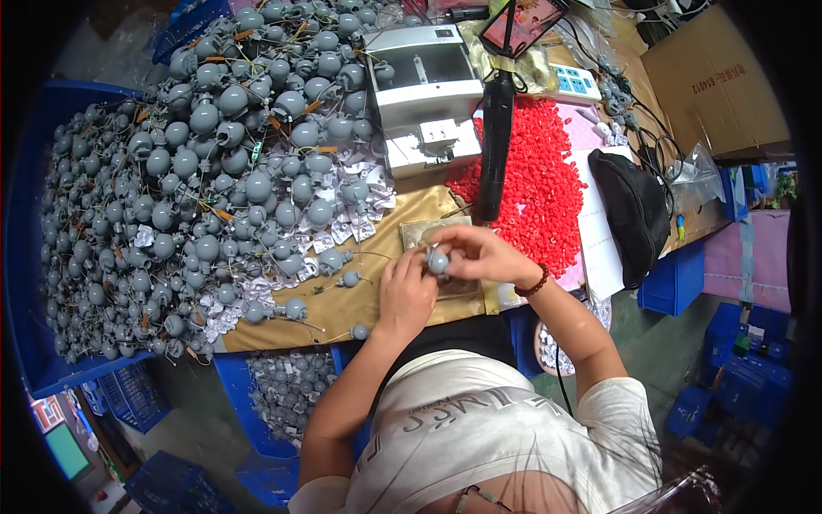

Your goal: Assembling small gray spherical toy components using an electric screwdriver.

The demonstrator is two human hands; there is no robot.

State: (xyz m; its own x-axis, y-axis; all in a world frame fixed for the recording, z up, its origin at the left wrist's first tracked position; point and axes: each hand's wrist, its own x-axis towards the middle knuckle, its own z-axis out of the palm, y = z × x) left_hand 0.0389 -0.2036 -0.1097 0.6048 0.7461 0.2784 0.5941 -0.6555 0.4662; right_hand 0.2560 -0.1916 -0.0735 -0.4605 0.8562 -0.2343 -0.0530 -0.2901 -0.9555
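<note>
Both hands meet over the front of the table around a small grey ball-shaped part (pixel 437 263). My right hand (pixel 486 255) pinches it from the right, thumb and forefinger closed on it. My left hand (pixel 406 296) is closed at the part's left side, its fingertips against it and partly hidden. Under the hands lies a flat greyish pad (pixel 417 236). Just left of my left hand, loose grey ball parts with wire leads (pixel 348 278) rest on the brown table covering (pixel 355 311).
A large heap of grey ball parts (pixel 205 248) fills the left, spilling over white plastic pieces (pixel 347 224). Ahead stands a grey-white machine (pixel 425 90). Small red pieces (pixel 535 193) lie right, beside a phone on a black stand (pixel 497 146) and a black pouch (pixel 632 214).
</note>
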